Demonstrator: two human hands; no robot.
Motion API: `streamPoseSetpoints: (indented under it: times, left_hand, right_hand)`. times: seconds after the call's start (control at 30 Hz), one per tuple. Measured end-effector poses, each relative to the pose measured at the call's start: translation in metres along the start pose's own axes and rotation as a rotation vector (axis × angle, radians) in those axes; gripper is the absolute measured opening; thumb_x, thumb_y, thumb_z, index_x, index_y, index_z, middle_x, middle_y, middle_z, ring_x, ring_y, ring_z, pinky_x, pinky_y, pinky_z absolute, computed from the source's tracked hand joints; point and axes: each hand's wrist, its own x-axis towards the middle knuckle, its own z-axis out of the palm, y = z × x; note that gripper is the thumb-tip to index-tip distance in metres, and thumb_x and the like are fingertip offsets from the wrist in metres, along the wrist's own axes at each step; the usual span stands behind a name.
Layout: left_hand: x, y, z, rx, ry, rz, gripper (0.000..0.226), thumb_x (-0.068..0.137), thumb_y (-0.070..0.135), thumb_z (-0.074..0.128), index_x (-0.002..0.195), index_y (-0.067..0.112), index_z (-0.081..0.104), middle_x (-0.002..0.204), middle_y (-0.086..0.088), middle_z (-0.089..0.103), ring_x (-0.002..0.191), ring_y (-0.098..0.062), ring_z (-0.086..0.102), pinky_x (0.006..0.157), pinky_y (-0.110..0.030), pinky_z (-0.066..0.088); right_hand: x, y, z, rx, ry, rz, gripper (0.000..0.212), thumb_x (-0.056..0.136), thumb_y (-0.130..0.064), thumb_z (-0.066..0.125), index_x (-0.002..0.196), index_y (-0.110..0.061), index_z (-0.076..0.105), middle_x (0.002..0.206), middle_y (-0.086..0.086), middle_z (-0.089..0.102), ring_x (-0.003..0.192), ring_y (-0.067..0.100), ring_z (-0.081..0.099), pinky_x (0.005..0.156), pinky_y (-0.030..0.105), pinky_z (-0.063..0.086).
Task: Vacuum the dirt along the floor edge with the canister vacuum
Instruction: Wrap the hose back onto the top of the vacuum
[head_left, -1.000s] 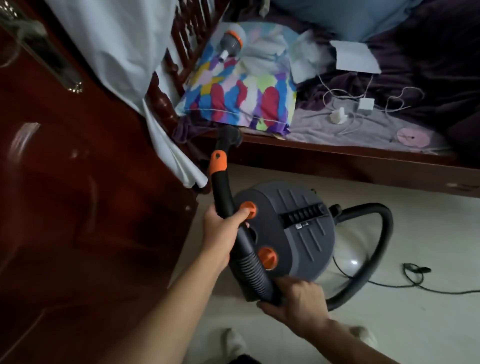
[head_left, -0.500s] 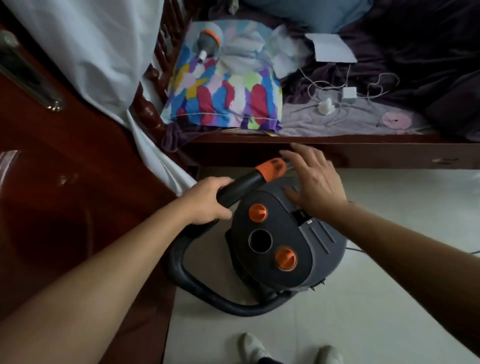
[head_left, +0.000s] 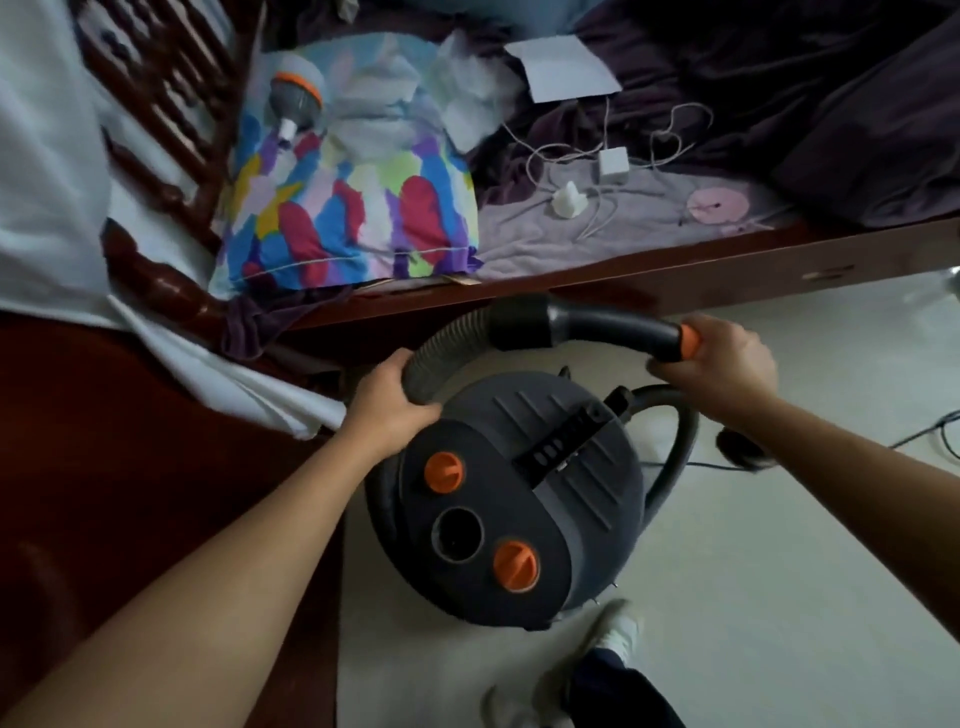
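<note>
Both hands are on the hose and well apart. My left hand (head_left: 389, 405) has its fingers curled round the ribbed hose (head_left: 447, 343), just above the left shoulder of the canister vacuum (head_left: 514, 499). My right hand (head_left: 727, 364) is clamped on the far end of the black handle (head_left: 597, 327), right at its orange collar (head_left: 688, 343). Between the two hands the hose and handle arch over the top of the machine, just in front of the bed rail (head_left: 675, 270).

The canister sits on the pale floor (head_left: 779, 597), tucked between the dark wooden cabinet (head_left: 156, 467) on my left and the bed ahead. Its lid faces up at me: two orange knobs (head_left: 444, 472), and a round open port (head_left: 457, 534) between them with nothing plugged in. Another stretch of hose (head_left: 675, 457) loops round the right side of the body. A thin dark cord (head_left: 924, 431) trails across the floor at the right edge.

One light shoe (head_left: 618, 629) shows just below the canister.

Up on the bed there's a bright patchwork pillow (head_left: 353, 208), a small grey attachment with an orange ring (head_left: 296, 104) lying on it, a white charger block (head_left: 614, 165) with tangled white cable, and a sheet of white paper (head_left: 563, 67). A white cloth (head_left: 52, 156) hangs over the cabinet corner on the left.
</note>
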Motion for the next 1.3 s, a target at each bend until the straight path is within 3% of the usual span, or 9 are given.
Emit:
streamPoseSetpoints:
  times: [0.13, 0.33, 0.47, 0.57, 0.67, 0.83, 1.03, 1.17, 1.3]
  left_hand:
    - [0.031, 0.018, 0.020, 0.239, 0.014, 0.044, 0.046, 0.076, 0.015, 0.072, 0.116, 0.024, 0.051, 0.096, -0.001, 0.064, 0.092, -0.029, 0.063, 0.072, -0.038, 0.051]
    - [0.092, 0.087, 0.047, 0.601, -0.145, 0.332, 0.050, 0.079, 0.019, 0.071, 0.122, 0.029, 0.048, 0.113, 0.001, 0.059, 0.103, -0.027, 0.059, 0.076, -0.037, 0.047]
    - [0.113, 0.102, 0.084, 0.748, -0.270, 0.350, 0.044, 0.082, 0.019, 0.068, 0.120, 0.027, 0.047, 0.112, -0.001, 0.056, 0.102, -0.028, 0.058, 0.074, -0.037, 0.042]
    - [0.126, 0.097, 0.103, 0.821, -0.347, 0.340, 0.041, 0.084, 0.018, 0.065, 0.119, 0.026, 0.045, 0.112, -0.003, 0.057, 0.101, -0.029, 0.059, 0.071, -0.036, 0.041]
    - [0.134, 0.090, 0.124, 0.882, -0.443, 0.403, 0.039, 0.086, 0.018, 0.062, 0.119, 0.024, 0.042, 0.114, -0.005, 0.055, 0.103, -0.030, 0.057, 0.076, -0.038, 0.041]
    - [0.146, 0.080, 0.141, 0.780, -0.548, 0.451, 0.050, 0.086, 0.016, 0.058, 0.132, 0.026, 0.042, 0.127, -0.008, 0.048, 0.116, -0.031, 0.047, 0.093, -0.040, 0.039]
    - [0.118, 0.057, 0.158, 0.593, -0.677, 0.408, 0.055, 0.099, 0.049, 0.037, 0.151, 0.036, 0.024, 0.159, -0.004, 0.017, 0.140, -0.030, 0.026, 0.113, -0.046, 0.023]
    - [0.108, 0.046, 0.173, 0.728, -0.600, 0.448, 0.055, 0.102, 0.048, 0.020, 0.153, 0.035, 0.004, 0.162, -0.010, -0.002, 0.145, -0.033, 0.014, 0.116, -0.051, 0.014]
    - [0.117, 0.045, 0.178, 0.698, -0.612, 0.460, 0.052, 0.103, 0.044, 0.020, 0.154, 0.033, 0.011, 0.162, -0.011, 0.001, 0.148, -0.032, 0.000, 0.118, -0.050, 0.010]
  right_hand:
    - [0.013, 0.062, -0.008, 0.088, -0.114, 0.156, 0.025, 0.071, -0.032, 0.080, 0.087, -0.023, 0.063, 0.065, -0.004, 0.059, 0.062, 0.016, 0.056, 0.054, 0.027, 0.041]
    - [0.025, 0.109, -0.020, 0.153, -0.328, 0.175, 0.025, 0.070, -0.036, 0.080, 0.082, -0.027, 0.060, 0.073, 0.003, 0.063, 0.068, 0.020, 0.060, 0.061, 0.033, 0.047]
    - [0.011, 0.110, -0.008, 0.312, -0.355, 0.151, 0.035, 0.074, -0.050, 0.076, 0.101, -0.035, 0.060, 0.082, -0.005, 0.066, 0.075, 0.013, 0.062, 0.065, 0.030, 0.047]
    - [-0.004, 0.107, 0.011, 0.524, -0.380, 0.180, 0.062, 0.075, -0.072, 0.061, 0.126, -0.038, 0.054, 0.109, -0.008, 0.066, 0.098, 0.011, 0.063, 0.086, 0.031, 0.050]
    - [-0.006, 0.096, 0.040, 0.547, -0.381, 0.250, 0.066, 0.077, -0.078, 0.050, 0.128, -0.036, 0.056, 0.117, -0.007, 0.063, 0.110, 0.013, 0.059, 0.096, 0.033, 0.046]
    - [-0.006, 0.079, 0.096, 0.438, -0.409, 0.499, 0.048, 0.083, -0.069, 0.055, 0.110, -0.029, 0.058, 0.102, 0.000, 0.064, 0.096, 0.021, 0.060, 0.087, 0.034, 0.048]
    - [-0.004, 0.082, 0.126, 0.350, -0.372, 0.672, 0.064, 0.078, -0.076, 0.052, 0.114, -0.024, 0.059, 0.115, 0.008, 0.063, 0.105, 0.028, 0.058, 0.093, 0.036, 0.046]
    - [0.007, 0.075, 0.136, 0.390, -0.338, 0.754, 0.092, 0.066, -0.089, 0.045, 0.123, -0.018, 0.058, 0.123, 0.008, 0.061, 0.114, 0.029, 0.056, 0.102, 0.043, 0.044]
    - [0.015, 0.072, 0.149, 0.319, -0.320, 0.790, 0.086, 0.070, -0.086, 0.048, 0.120, -0.017, 0.059, 0.120, 0.008, 0.063, 0.111, 0.029, 0.057, 0.100, 0.043, 0.045]
